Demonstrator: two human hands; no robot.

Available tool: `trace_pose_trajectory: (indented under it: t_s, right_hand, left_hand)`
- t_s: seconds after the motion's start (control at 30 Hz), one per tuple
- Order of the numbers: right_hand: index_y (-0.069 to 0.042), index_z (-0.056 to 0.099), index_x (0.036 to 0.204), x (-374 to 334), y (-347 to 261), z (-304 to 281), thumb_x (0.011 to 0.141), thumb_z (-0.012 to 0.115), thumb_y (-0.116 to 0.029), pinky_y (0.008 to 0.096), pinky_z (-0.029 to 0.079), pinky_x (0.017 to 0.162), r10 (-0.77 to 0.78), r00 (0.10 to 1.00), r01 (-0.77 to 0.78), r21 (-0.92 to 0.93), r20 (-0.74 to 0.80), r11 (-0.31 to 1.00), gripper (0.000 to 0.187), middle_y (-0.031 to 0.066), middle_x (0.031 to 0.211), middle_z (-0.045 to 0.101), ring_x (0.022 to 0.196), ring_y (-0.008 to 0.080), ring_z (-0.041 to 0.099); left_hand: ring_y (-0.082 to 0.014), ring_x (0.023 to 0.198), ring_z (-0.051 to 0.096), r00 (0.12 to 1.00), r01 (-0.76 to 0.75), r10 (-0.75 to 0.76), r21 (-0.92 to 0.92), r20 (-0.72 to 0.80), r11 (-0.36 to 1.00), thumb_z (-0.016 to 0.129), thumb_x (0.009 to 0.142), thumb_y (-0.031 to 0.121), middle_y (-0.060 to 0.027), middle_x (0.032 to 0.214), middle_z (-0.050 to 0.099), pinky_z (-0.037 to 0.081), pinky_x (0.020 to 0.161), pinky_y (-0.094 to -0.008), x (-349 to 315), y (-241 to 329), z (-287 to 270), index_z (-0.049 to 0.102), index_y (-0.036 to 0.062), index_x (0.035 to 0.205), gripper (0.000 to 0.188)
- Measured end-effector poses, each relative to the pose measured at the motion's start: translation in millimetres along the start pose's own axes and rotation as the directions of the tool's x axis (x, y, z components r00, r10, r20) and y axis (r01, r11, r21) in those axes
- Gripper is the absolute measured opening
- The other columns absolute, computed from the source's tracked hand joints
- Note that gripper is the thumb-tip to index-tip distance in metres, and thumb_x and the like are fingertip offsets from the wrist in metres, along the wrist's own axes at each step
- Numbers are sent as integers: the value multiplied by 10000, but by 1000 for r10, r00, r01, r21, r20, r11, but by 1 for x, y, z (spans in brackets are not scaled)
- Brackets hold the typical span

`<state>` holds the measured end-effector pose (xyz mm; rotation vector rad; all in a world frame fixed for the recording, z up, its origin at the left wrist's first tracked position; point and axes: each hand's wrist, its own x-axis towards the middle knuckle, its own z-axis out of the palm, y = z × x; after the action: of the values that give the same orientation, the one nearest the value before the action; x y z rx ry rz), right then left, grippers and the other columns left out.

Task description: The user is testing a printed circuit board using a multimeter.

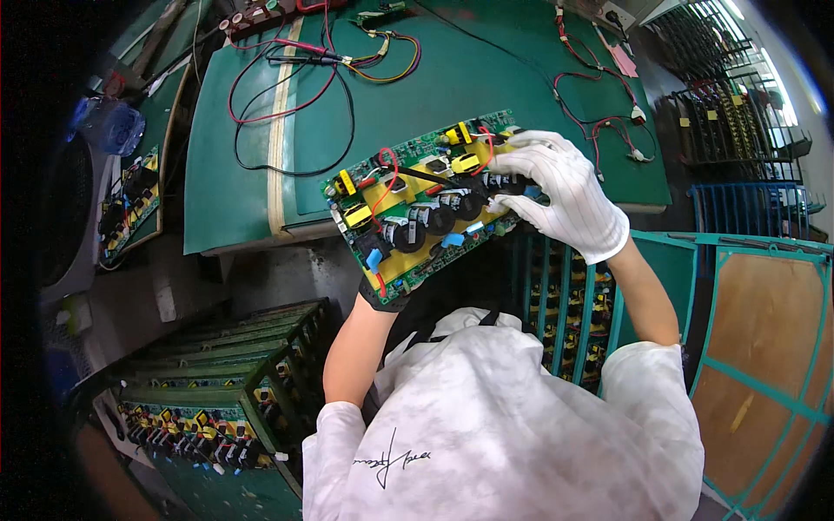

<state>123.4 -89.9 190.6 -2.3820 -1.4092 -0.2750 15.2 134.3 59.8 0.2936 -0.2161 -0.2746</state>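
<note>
A green circuit board (434, 201) hangs tilted in front of me, at the near edge of the workbench. It carries black round capacitors, yellow transformers, blue parts and red wires. My left hand (383, 297), in a dark glove, supports the board from below at its near left corner; its fingers are mostly hidden underneath. White striped cloth covers my right hand (556, 187), which grips the board's right end. The right thumb presses near a black capacitor (502, 183), while the other fingers reach over the far right corner.
Test leads (304, 56) and bundled wires (599, 74) lie on the green workbench (486, 65). A rack of similar boards (204, 425) stands at lower left, another rack (569, 313) at my right. One more board (130, 204) leans at far left. Wire racks (734, 122) stand at far right.
</note>
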Motion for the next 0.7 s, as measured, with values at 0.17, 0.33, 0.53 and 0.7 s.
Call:
trace_pose_trajectory:
  t_s: [0.17,0.33,0.53,0.7]
  right_hand:
    - [-55,727,1093,-9,12,2,779,875,-192,422,537,956,92,991,-78,142,-94,987,373,116,1078,745,1084,346,681]
    - [-13,710,1089,-18,34,2,794,857,-163,410,545,936,103,984,-85,129,-142,988,363,137,1075,747,1048,335,691]
    - [-12,711,1114,-37,61,10,794,854,-124,405,539,942,162,973,-147,99,-167,984,368,128,1075,736,1065,319,684]
    - [-7,712,1105,-36,92,32,807,848,-152,409,532,939,204,959,-194,68,-198,979,358,136,1066,731,1051,325,678]
  left_hand:
    - [-257,1289,572,999,31,-30,-24,27,999,461,1101,294,-155,1460,536,517,1067,-413,21,8,-14,405,22,1525,507]
    - [-263,1292,589,995,91,-88,-51,56,995,461,1104,268,-168,1412,599,502,1113,-440,54,36,-43,483,-2,1477,462]
    - [-231,1197,616,839,-111,311,419,-446,901,538,1079,257,-147,1339,635,453,1107,-379,72,69,-4,536,-51,1405,449]
    - [-180,1049,658,659,47,574,788,-486,613,550,1083,352,-128,1281,682,513,972,-326,82,114,-9,585,2,1396,470]
